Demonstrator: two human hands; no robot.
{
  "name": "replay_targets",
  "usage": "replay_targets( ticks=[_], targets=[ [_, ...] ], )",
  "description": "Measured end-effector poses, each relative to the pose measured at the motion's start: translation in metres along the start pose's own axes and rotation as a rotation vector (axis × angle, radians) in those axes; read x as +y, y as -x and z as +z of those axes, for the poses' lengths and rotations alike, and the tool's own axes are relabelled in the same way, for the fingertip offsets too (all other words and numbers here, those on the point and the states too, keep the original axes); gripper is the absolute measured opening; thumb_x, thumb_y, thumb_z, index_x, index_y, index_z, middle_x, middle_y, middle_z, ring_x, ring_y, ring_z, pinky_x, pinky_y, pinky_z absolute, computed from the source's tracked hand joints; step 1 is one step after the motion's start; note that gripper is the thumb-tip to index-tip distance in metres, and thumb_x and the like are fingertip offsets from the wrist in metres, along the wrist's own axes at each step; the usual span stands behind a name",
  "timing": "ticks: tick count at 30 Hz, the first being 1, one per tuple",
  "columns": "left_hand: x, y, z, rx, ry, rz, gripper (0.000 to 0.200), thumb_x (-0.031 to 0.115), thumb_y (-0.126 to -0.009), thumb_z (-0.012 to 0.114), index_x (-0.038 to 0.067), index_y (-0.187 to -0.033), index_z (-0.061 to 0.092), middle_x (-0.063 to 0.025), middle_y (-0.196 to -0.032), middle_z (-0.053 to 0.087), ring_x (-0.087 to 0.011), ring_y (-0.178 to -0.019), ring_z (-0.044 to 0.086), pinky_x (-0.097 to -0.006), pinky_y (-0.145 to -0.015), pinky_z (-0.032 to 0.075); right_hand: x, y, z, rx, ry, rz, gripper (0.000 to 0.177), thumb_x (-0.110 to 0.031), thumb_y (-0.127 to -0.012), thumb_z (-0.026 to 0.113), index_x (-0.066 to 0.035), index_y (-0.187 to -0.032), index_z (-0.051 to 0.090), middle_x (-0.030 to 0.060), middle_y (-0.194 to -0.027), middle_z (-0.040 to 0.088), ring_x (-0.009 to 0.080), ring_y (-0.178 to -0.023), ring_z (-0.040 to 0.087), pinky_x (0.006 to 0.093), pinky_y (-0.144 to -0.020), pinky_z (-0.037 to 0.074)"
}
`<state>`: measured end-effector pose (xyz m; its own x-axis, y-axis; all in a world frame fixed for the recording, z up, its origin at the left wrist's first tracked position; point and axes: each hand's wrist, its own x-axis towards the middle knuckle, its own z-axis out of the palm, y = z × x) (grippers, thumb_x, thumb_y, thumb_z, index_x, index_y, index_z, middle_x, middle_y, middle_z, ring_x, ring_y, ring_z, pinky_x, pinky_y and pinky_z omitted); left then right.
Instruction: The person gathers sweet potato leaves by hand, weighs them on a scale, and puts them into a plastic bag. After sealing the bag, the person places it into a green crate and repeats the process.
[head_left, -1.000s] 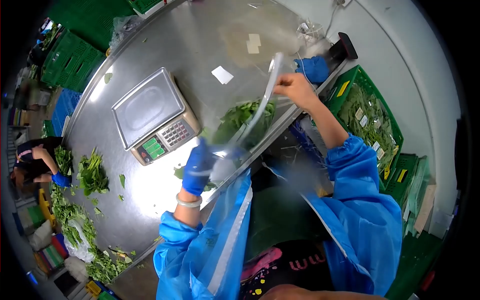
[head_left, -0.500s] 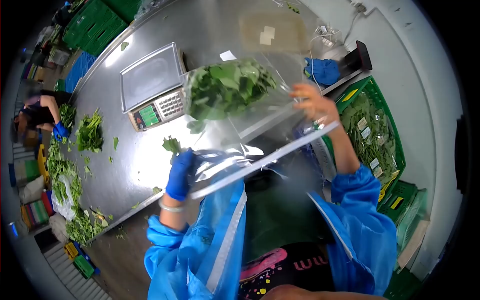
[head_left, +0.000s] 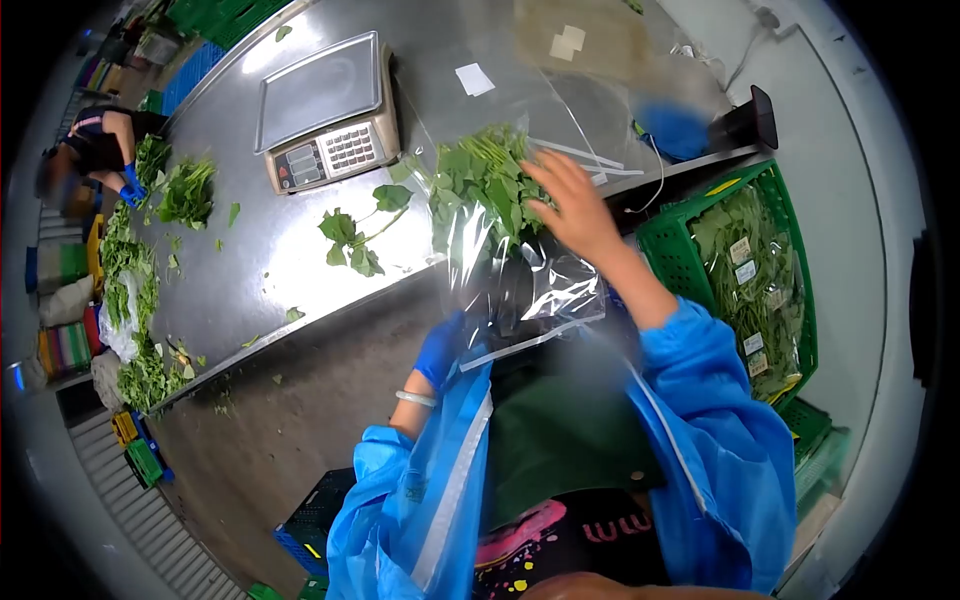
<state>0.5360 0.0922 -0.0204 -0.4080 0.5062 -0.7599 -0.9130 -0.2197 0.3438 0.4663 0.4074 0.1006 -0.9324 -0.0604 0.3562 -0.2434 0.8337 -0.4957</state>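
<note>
A clear plastic bag (head_left: pixel 520 285) with leafy greens (head_left: pixel 485 185) in it lies over the table's near edge, its white-edged end toward my body. My left hand (head_left: pixel 440 345), in a blue glove, is closed on the bag's lower left side; its fingertips are partly hidden. My bare right hand (head_left: pixel 575 200) rests against the right side of the greens with fingers spread. Left of the bag, a loose leafy sprig (head_left: pixel 355 235) lies on the metal table.
Beyond the sprig stands a scale (head_left: pixel 335 120). A green crate (head_left: pixel 790 270) at the right holds bagged greens. Blue gloves (head_left: pixel 675 130) lie by a black device. A co-worker (head_left: pixel 105 150) handles greens at the far left. White papers (head_left: pixel 475 79) lie on the table.
The bag has turned and come down toward my body, and the scale no longer sits behind it. My right hand has moved left from the bag's edge to the greens. My left hand has moved right.
</note>
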Motion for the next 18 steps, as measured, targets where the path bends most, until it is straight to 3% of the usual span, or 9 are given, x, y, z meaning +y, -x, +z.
replay_targets(
  ticks=[2, 7, 10, 11, 13, 14, 15, 16, 18],
  targets=[
    [0.003, 0.009, 0.007, 0.051, -0.154, 0.028, 0.044, 0.033, -0.101, 0.043, -0.006, -0.116, 0.057, -0.0153, -0.101, 0.066, -0.0240, -0.091, 0.065, -0.0331, -0.082, 0.052, -0.009, -0.029, 0.034, -0.010, 0.040, -0.077, 0.055, -0.029, -0.088, 0.061, -0.012, -0.138, 0.046, 0.0136, -0.142, 0.043, 0.0325, -0.133, 0.036, 0.0451, -0.110, 0.028],
    [-0.010, -0.008, -0.025, 0.010, -0.313, 0.039, 0.045, 0.031, -0.101, 0.044, -0.008, -0.119, 0.056, -0.0166, -0.107, 0.066, -0.0250, -0.094, 0.064, -0.0333, -0.087, 0.050, 0.044, -0.006, 0.146, -0.275, 0.233, -0.094, 0.065, -0.039, -0.084, 0.064, -0.013, -0.140, 0.043, 0.0134, -0.146, 0.037, 0.0314, -0.137, 0.030, 0.0504, -0.111, 0.025],
    [-0.004, 0.013, 0.001, -0.129, 0.022, 0.053, 0.043, 0.028, -0.101, 0.044, -0.007, -0.123, 0.053, -0.0170, -0.114, 0.063, -0.0258, -0.101, 0.062, -0.0341, -0.092, 0.049, 0.000, -0.016, 0.104, -0.236, 0.255, -0.019, 0.068, -0.040, -0.083, 0.065, -0.014, -0.141, 0.040, 0.0157, -0.146, 0.035, 0.0345, -0.137, 0.028, 0.0490, -0.112, 0.024],
    [-0.011, 0.015, -0.009, -0.125, -0.158, 0.111, 0.042, 0.027, -0.100, 0.044, -0.006, -0.126, 0.052, -0.0164, -0.117, 0.062, -0.0254, -0.103, 0.061, -0.0343, -0.093, 0.048, -0.025, -0.013, 0.089, -0.195, 0.148, -0.034, 0.058, -0.035, -0.081, 0.065, -0.011, -0.131, 0.049, 0.0179, -0.136, 0.042, 0.0376, -0.129, 0.036, 0.0495, -0.105, 0.033],
    [-0.033, 0.004, -0.040, -0.096, -0.415, 0.220, 0.026, 0.014, -0.094, 0.052, 0.000, -0.115, 0.060, -0.0146, -0.112, 0.065, -0.0249, -0.098, 0.064, -0.0343, -0.086, 0.050, -0.063, 0.016, 0.089, -0.347, -0.175, -0.115, 0.024, -0.020, -0.075, 0.063, -0.007, -0.094, 0.059, 0.0114, -0.100, 0.055, 0.0310, -0.099, 0.055, 0.0435, -0.081, 0.047],
    [-0.044, -0.002, -0.056, -0.071, -0.542, 0.273, 0.021, 0.007, -0.090, 0.057, 0.003, -0.109, 0.064, -0.0136, -0.109, 0.067, -0.0246, -0.095, 0.065, -0.0343, -0.082, 0.050, -0.078, 0.039, 0.096, -0.550, -0.208, -0.138, 0.022, -0.023, -0.076, 0.065, -0.007, -0.091, 0.060, 0.0091, -0.093, 0.056, 0.0273, -0.094, 0.057, 0.0408, -0.079, 0.048],
    [-0.047, -0.002, -0.059, -0.055, -0.409, 0.236, 0.021, 0.009, -0.088, 0.059, 0.004, -0.108, 0.064, -0.0134, -0.107, 0.067, -0.0257, -0.093, 0.065, -0.0346, -0.081, 0.050, -0.091, 0.062, 0.097, -0.526, -0.211, -0.256, 0.022, -0.024, -0.077, 0.065, -0.007, -0.090, 0.059, 0.0086, -0.093, 0.056, 0.0263, -0.092, 0.057, 0.0396, -0.079, 0.047],
    [-0.044, 0.003, -0.057, -0.078, -0.603, 0.318, 0.022, 0.011, -0.086, 0.062, 0.006, -0.108, 0.064, -0.0135, -0.106, 0.067, -0.0273, -0.093, 0.065, -0.0348, -0.080, 0.050, -0.101, 0.081, 0.099, -0.503, -0.216, -0.377, 0.022, -0.024, -0.077, 0.065, -0.007, -0.090, 0.059, 0.0081, -0.093, 0.056, 0.0253, -0.090, 0.057, 0.0385, -0.078, 0.047],
    [-0.037, 0.012, -0.054, -0.077, -0.990, 0.510, 0.026, 0.017, -0.083, 0.068, 0.008, -0.107, 0.064, -0.0138, -0.102, 0.067, -0.0305, -0.091, 0.065, -0.0353, -0.078, 0.050, -0.107, 0.110, 0.113, -0.452, -0.206, -0.380, 0.018, -0.024, -0.079, 0.061, -0.007, -0.084, 0.061, 0.0072, -0.085, 0.057, 0.0261, -0.080, 0.059, 0.0392, -0.073, 0.048]
  ],
)
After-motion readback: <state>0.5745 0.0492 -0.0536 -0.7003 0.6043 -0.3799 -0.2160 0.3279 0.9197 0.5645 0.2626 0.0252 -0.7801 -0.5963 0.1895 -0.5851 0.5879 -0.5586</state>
